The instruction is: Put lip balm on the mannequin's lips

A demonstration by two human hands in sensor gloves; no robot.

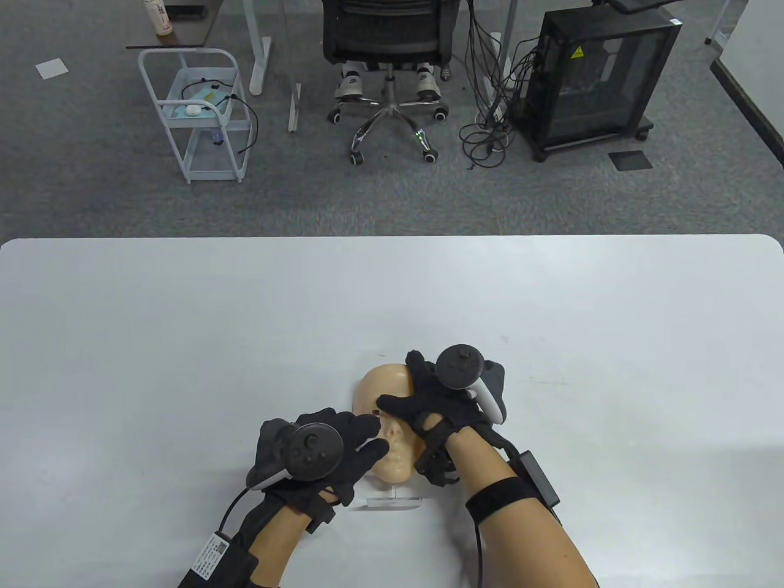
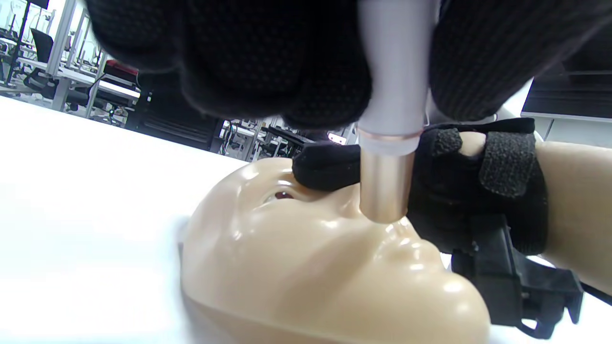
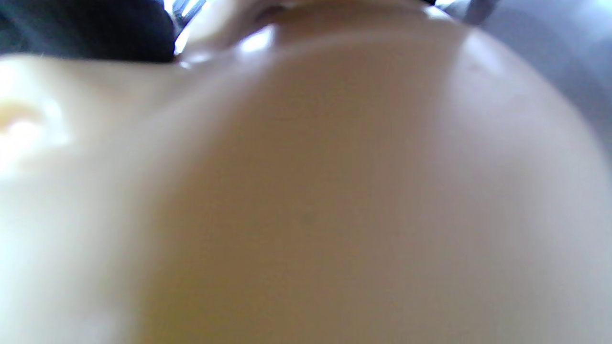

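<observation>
A beige mannequin face lies face up on a clear stand near the table's front edge. My left hand grips a lip balm tube, white above and gold below. The left fingers wrap its upper part. The tube's lower end touches the face around the nose and upper lip. The balm tip itself is hidden. My right hand holds the face from its right side, with the thumb across the brow. The right wrist view shows only the blurred face surface.
The white table stretches to the left, right and far side of the face. Beyond its far edge are a white cart, an office chair and a black cabinet on the floor.
</observation>
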